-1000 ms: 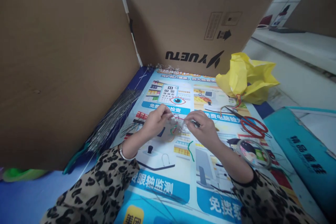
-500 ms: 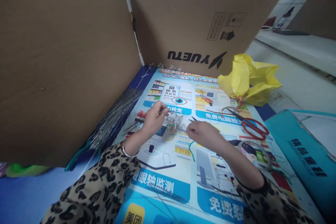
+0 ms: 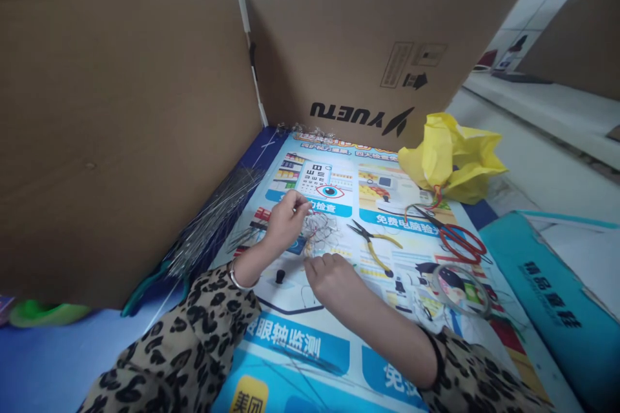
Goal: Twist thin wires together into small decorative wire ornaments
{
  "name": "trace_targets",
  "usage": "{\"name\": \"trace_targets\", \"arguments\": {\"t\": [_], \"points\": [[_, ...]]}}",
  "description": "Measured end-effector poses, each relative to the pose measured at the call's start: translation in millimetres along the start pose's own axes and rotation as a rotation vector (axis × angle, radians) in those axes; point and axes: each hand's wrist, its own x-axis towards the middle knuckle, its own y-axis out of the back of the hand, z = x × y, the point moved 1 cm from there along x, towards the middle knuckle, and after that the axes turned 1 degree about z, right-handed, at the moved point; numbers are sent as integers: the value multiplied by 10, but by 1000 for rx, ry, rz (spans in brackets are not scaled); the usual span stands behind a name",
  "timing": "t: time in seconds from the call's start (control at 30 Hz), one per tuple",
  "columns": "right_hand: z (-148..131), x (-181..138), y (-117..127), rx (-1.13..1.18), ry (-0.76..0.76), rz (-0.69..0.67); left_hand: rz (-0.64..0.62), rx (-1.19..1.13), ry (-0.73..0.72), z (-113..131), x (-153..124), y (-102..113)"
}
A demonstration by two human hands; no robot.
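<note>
My left hand (image 3: 285, 218) pinches the top of a small tangle of thin wire and clear beads (image 3: 320, 230), holding it just above a printed poster (image 3: 310, 342) on the table. Red and green strands show inside the tangle. My right hand (image 3: 329, 276) rests knuckles-up on the poster just below the tangle, fingers curled, and I cannot see anything in it. Yellow-handled pliers (image 3: 375, 244) lie on the poster to the right of the tangle, clear of both hands.
Cardboard walls (image 3: 121, 110) stand at the left and back. A bundle of thin metal wires (image 3: 208, 219) lies along the left wall. Red-handled scissors (image 3: 455, 239), a tape roll (image 3: 460, 284), a yellow plastic bag (image 3: 453, 155) and a teal folder (image 3: 552, 297) sit at the right.
My right hand has laid the pliers down on the poster and drawn back toward me, below the tangle. My left hand keeps its pinch on the wire piece.
</note>
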Motion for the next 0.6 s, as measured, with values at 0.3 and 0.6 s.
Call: {"name": "trace_targets", "arguments": {"t": [0.3, 0.6], "points": [[-16, 121, 48, -17, 101, -106, 59, -37, -4, -7, 40, 65], [56, 61, 126, 2, 24, -151, 67, -99, -9, -69, 102, 108]]}}
